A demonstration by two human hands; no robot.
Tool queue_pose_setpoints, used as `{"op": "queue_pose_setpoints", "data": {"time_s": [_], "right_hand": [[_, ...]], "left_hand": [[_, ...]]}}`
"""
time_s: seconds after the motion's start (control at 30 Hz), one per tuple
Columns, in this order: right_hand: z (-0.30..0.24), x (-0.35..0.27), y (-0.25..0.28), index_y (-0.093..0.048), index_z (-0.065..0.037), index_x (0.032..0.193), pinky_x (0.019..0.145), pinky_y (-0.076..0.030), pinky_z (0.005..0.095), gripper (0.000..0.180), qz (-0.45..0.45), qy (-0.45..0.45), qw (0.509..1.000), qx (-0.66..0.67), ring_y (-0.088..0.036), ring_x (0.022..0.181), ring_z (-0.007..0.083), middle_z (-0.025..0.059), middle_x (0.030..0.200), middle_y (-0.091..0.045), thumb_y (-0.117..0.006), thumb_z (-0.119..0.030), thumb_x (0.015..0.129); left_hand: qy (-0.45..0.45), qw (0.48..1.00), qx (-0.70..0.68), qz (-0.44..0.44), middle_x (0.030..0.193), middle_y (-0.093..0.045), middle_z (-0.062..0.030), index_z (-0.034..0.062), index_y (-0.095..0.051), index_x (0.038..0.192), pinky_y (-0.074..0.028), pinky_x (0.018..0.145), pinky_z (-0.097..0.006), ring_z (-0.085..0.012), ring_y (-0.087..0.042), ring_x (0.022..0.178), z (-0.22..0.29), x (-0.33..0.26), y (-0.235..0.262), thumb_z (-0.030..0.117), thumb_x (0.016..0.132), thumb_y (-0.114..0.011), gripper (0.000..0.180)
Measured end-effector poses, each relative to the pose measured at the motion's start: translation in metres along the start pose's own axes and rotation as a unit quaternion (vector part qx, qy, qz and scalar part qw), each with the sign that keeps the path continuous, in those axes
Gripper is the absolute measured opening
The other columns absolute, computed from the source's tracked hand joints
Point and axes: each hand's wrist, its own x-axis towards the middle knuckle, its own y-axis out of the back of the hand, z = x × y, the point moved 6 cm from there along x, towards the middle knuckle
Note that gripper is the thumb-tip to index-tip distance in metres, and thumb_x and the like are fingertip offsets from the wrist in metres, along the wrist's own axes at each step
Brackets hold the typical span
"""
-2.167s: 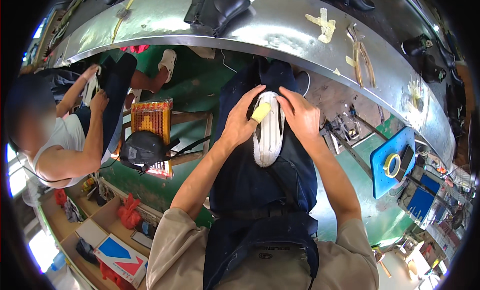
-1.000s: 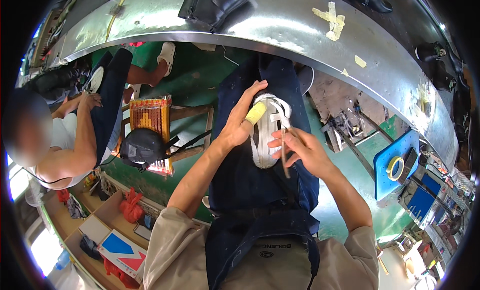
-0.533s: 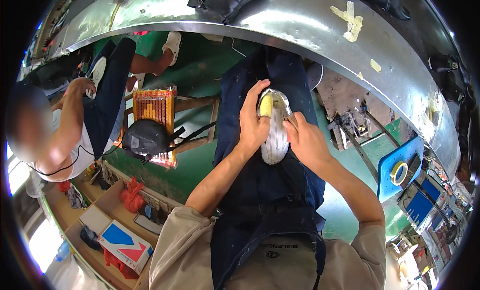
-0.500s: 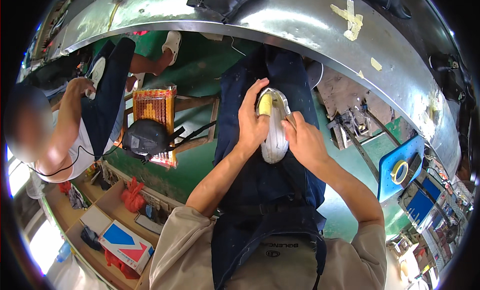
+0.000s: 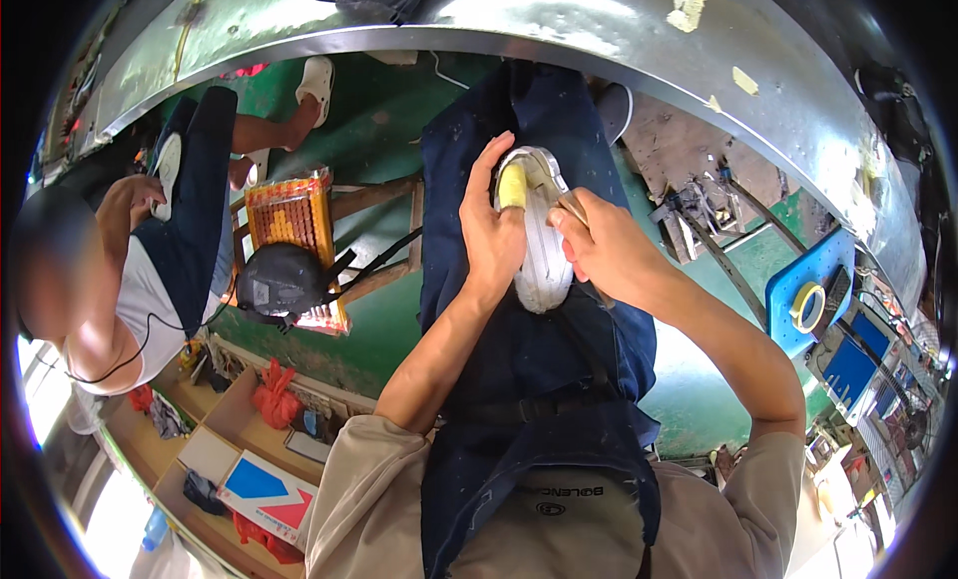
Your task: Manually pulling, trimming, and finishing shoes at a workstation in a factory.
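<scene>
A whitish shoe [image 5: 545,265] lies lengthwise on my dark blue apron [image 5: 479,359], over my lap; its far end has a shiny rim. My left hand [image 5: 492,232] grips the shoe's left side, fingers reaching along the edge. The left thumb wears a yellow wrap and presses onto the shoe's face. My right hand [image 5: 609,242] is closed round a slim brownish tool [image 5: 565,202] at the shoe's right edge. Most of that tool is hidden in the fist, so its exact kind cannot be told.
A metal bench [image 5: 559,25] curves across the far side. At left a person [image 5: 150,250] sits beside a beaded seat [image 5: 292,218] bearing a black bag [image 5: 282,280]. A blue stool [image 5: 788,304] with a tape roll [image 5: 806,307] stands right; a wooden compartment box [image 5: 225,409] lies lower left.
My right hand has shifted and turned at the shoe's right edge, with the tool's tip nearer the far end. The left hand keeps its hold. The whole view has shifted slightly.
</scene>
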Motion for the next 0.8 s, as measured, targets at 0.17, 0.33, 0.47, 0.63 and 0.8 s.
{"op": "queue_pose_setpoints", "data": {"time_s": [0.17, 0.33, 0.47, 0.63, 0.8], "right_hand": [[-0.005, 0.007, -0.009, -0.054, 0.001, 0.109, 0.068, -0.054, 0.0542, 0.032, 0.128, 0.131, 0.959, -0.215, -0.07, 0.075, 0.0453, 0.0256, 0.077, -0.07, -0.048, -0.03, 0.107], [-0.003, 0.013, -0.013, -0.054, 0.001, 0.107, 0.067, -0.054, 0.0553, 0.031, 0.166, 0.131, 0.959, -0.19, -0.07, 0.075, 0.0448, 0.0253, 0.076, -0.07, -0.049, -0.03, 0.107], [-0.003, 0.003, -0.01, -0.055, 0.002, 0.106, 0.068, -0.054, 0.0566, 0.031, 0.19, 0.143, 0.959, -0.157, -0.07, 0.077, 0.0457, 0.0267, 0.077, -0.069, -0.05, -0.029, 0.106], [-0.001, 0.004, 0.0, -0.059, 0.006, 0.1, 0.068, -0.057, 0.0543, 0.035, 0.121, 0.145, 0.979, -0.081, -0.072, 0.075, 0.0429, 0.0257, 0.077, -0.07, -0.049, -0.027, 0.107], [-0.007, 0.012, 0.018, -0.059, 0.008, 0.115, 0.061, -0.062, 0.0346, 0.04, -0.066, 0.007, 0.998, 0.011, -0.076, 0.076, 0.0222, 0.0187, 0.104, -0.074, -0.047, -0.029, 0.108]], "left_hand": [[-0.004, 0.999, 0.009, 0.04, 0.137, -0.064, -0.0193, -0.0042, -0.061, 0.134, -0.04, 0.114, -0.034, -0.0276, -0.059, 0.131, -0.004, 0.005, 0.007, -0.015, 0.071, -0.04, 0.067], [-0.043, 0.995, 0.076, -0.044, 0.142, -0.06, -0.0169, -0.0014, -0.057, 0.141, -0.043, 0.111, -0.033, -0.0249, -0.057, 0.132, -0.013, 0.018, 0.016, -0.012, 0.083, -0.048, 0.059], [-0.03, 0.987, 0.132, -0.089, 0.149, -0.053, -0.0185, 0.0058, -0.036, 0.156, -0.054, 0.101, -0.038, -0.0276, -0.055, 0.137, 0.01, 0.001, 0.022, -0.011, 0.085, -0.064, 0.078], [-0.095, 0.946, 0.294, -0.096, 0.133, -0.069, -0.0196, 0.0076, -0.037, 0.155, -0.06, 0.083, -0.037, -0.0341, -0.073, 0.107, 0.036, 0.011, 0.023, -0.013, 0.075, -0.062, 0.086], [-0.073, 0.943, 0.313, -0.084, 0.128, -0.072, -0.0164, 0.0106, -0.04, 0.153, -0.057, 0.072, -0.035, -0.0317, -0.075, 0.086, 0.037, 0.015, 0.02, -0.012, 0.071, -0.058, 0.087]]}}
